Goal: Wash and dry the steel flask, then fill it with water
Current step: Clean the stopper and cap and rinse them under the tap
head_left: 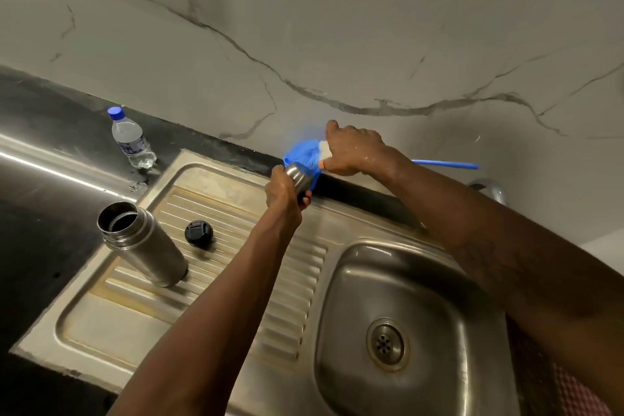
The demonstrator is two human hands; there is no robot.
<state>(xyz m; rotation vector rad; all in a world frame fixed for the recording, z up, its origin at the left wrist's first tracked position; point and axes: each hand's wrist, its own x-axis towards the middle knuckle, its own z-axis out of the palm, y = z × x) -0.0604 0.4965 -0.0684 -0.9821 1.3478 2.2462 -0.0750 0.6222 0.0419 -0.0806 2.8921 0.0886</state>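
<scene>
The left hand (pixel 283 194) gripped the steel cup (pixel 299 176) at the rear edge of the drainboard (pixel 236 280); the right hand (pixel 354 152) clenched the blue brush (pixel 304 154). Brushing force could slip the wet cup free.

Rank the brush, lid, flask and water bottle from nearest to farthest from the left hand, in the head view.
1. Brush: its bristles are at the cup that the left hand grips.
2. Lid: on the drainboard, to the hand's left.
3. Flask, upright on the drainboard, and water bottle, by the wall: both farther left, too close to call.
</scene>
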